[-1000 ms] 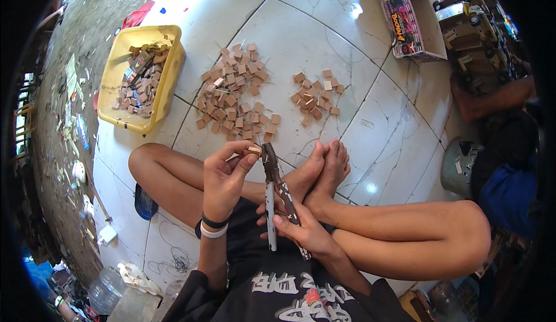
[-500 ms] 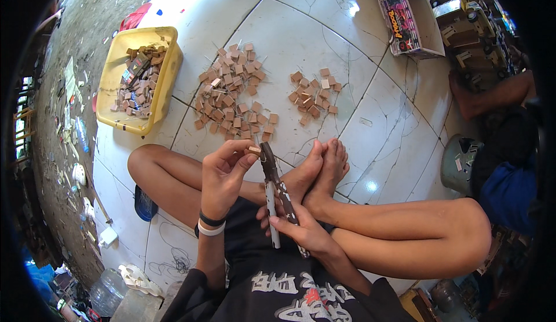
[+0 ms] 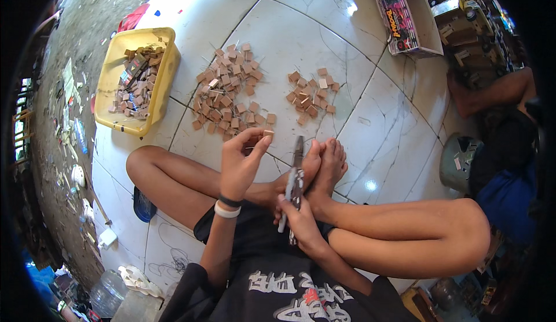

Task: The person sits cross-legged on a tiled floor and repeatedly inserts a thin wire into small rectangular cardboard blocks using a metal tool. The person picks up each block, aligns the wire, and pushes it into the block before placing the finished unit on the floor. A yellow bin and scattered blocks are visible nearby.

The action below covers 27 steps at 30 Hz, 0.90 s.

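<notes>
Pinching a small brown block point(image 3: 269, 133) between thumb and fingers of the left hand point(image 3: 240, 158). Gripping pliers point(image 3: 296, 177) by the handles in the right hand point(image 3: 301, 218), with nose pointing away from the body. Keeping block and pliers apart, with the block to the left of the nose. Viewing the pliers nearly edge-on; not managing to tell the state of the jaws. Wearing a black band point(image 3: 230, 201) and a white band point(image 3: 227, 211) on the left wrist.

Sitting on a white tiled floor point(image 3: 359, 148) with legs crossed and feet point(image 3: 330, 168) together, just beyond the right hand.

Noting a large heap point(image 3: 229, 84) of similar blocks ahead of the left hand, with thin wires among them. Counting a small heap point(image 3: 313, 95) to its right, well apart.

Seeing a yellow basin point(image 3: 165, 81) farther left, part-filled with more brown pieces. Marking an open printed box point(image 3: 399, 18) at upper right, next to toy trucks point(image 3: 463, 24). Spotting a greenish bucket point(image 3: 449, 171) and another person's leg point(image 3: 492, 95) at right.
</notes>
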Each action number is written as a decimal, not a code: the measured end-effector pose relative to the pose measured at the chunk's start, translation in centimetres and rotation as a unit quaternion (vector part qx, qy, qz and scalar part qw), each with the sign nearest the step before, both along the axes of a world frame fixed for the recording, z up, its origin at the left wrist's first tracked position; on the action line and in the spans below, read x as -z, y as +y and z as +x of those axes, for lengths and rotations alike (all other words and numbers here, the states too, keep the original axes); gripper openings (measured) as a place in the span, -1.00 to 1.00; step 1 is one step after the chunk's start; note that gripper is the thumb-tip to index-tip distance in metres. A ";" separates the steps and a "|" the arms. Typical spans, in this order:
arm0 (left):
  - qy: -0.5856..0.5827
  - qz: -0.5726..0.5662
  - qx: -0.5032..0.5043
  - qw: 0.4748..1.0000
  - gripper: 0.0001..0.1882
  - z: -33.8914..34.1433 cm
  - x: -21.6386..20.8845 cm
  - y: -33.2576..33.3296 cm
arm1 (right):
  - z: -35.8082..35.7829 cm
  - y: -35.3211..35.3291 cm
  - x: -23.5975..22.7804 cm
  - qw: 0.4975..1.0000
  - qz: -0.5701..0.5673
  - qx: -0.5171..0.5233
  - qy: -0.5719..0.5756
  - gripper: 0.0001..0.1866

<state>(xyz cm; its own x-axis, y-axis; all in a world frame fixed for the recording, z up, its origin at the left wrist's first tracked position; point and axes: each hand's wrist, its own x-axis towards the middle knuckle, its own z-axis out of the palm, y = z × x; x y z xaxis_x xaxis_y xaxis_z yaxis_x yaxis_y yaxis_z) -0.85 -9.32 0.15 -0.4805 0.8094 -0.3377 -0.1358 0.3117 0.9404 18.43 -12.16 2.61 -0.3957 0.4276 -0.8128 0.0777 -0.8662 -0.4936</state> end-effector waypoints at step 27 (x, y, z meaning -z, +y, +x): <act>-0.276 0.095 -0.142 0.946 -0.73 1.0 -1.2 1.9 | -0.5 -0.4 0.3 0.930 0.353 -0.074 -0.068 -0.32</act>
<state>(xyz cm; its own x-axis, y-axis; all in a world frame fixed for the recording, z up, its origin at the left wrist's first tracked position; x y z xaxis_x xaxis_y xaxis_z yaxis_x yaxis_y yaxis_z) 0.19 -7.43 1.35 -0.4809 0.7449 -0.4624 -0.6754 0.0216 0.7371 17.94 -12.60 2.28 -0.4060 0.8234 -0.3965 0.2735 -0.3045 -0.9124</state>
